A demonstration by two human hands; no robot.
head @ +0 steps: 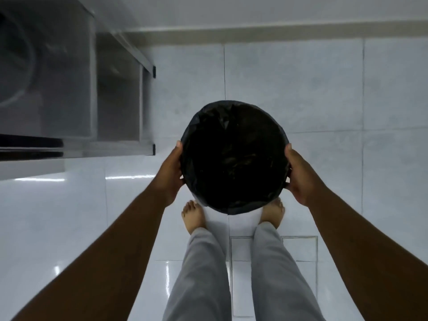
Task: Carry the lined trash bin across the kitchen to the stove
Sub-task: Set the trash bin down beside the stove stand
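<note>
— Forearms fill the lower corners, both bare. And the hands?

— Left hand (pixel 170 172) and right hand (pixel 301 177) press on opposite sides of the trash bin (pixel 234 158), each grip clamped at its rim.

— Bin's position?

— Out front above two bare feet, black liner (pixel 231 110) folded over the rim. White tiled floor (pixel 324 89) beneath; grey metal cabinet (pixel 120 100) at left, blurred.

Both bare arms reach forward and down, nearly straight. The left hand (pixel 170 172) presses at 9 o'clock and the right hand (pixel 298 174) at 3 o'clock, palms facing each other, thumbs on top, fingers curled below. Two bare feet stand underneath.
</note>
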